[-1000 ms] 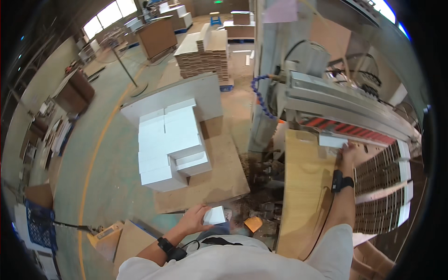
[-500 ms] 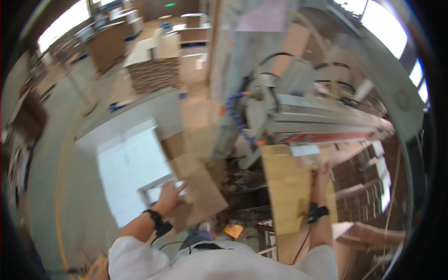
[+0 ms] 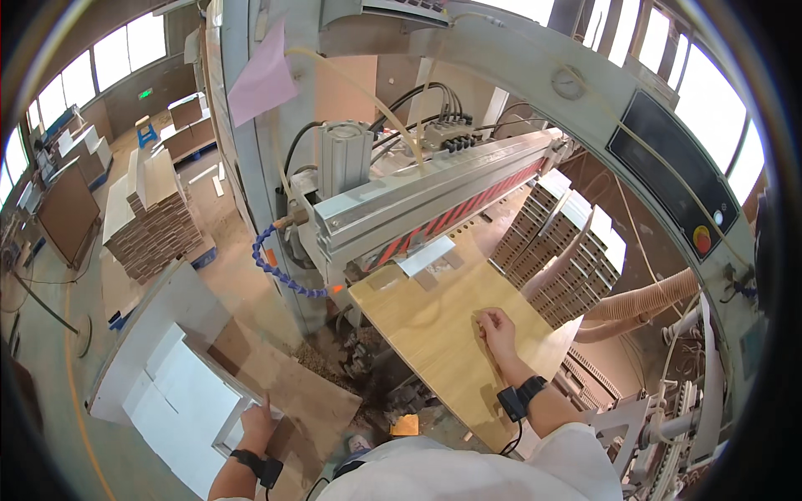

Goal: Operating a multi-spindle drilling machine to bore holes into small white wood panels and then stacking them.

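Observation:
At lower left, my left hand (image 3: pixel 256 424) rests over the edge of a white panel (image 3: pixel 180 409), its index finger stretched out. The undersides of its other fingers are hidden. A narrow pale strip (image 3: pixel 236 424) lies against that edge beside the hand. My right hand (image 3: pixel 499 336) is over a yellow wood-grain board (image 3: pixel 455 334), its fingers curled in, with no held object visible. Toward the board's far end, a small white piece (image 3: pixel 428 255) lies partly under the machine's striped bar (image 3: pixel 455 215). Both wrists wear black bands with cables.
A metal machine beam (image 3: pixel 418 196) with hoses and a blue segmented tube (image 3: pixel 271 267) stands ahead. Stacked slotted panels (image 3: pixel 560 250) are beyond the board. A control panel with a red button (image 3: pixel 700 240) is at right. Stacked boards (image 3: pixel 154 221) stand at far left.
My view has swung to the right, and the picture is sharper. My right hand stays over the yellow board with curled fingers; my left hand remains at the white panel's edge.

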Available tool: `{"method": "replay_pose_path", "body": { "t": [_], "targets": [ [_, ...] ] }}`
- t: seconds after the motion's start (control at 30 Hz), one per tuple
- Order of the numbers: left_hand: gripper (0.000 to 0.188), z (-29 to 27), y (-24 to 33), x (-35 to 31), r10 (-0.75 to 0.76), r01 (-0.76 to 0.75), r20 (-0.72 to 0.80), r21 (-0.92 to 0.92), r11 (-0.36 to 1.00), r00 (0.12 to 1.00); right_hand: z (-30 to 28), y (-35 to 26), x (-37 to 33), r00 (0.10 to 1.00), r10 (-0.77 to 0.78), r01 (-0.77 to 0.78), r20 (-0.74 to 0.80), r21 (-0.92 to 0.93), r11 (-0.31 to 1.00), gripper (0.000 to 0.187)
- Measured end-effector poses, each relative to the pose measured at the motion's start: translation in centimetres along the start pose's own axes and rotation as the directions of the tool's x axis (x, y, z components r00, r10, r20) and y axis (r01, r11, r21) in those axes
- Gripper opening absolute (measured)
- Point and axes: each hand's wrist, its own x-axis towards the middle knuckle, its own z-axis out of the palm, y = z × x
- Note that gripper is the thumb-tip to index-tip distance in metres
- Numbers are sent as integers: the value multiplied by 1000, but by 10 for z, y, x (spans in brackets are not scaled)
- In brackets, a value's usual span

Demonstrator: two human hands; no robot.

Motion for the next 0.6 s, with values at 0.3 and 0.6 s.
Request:
{"method": "replay_pose_path", "body": {
  "t": [0.3, 0.6],
  "targets": [
    [55, -61, 100, -8, 256, -328, -206, -556, 764, 944, -3, 10, 9, 1000, 25, -25, 7, 31, 999, 12],
    [56, -71, 162, -21, 377, -427, -297, -841, 332, 877, -36, -16, 0, 958, 204, -246, 200, 216, 945, 17]
  ]
}}
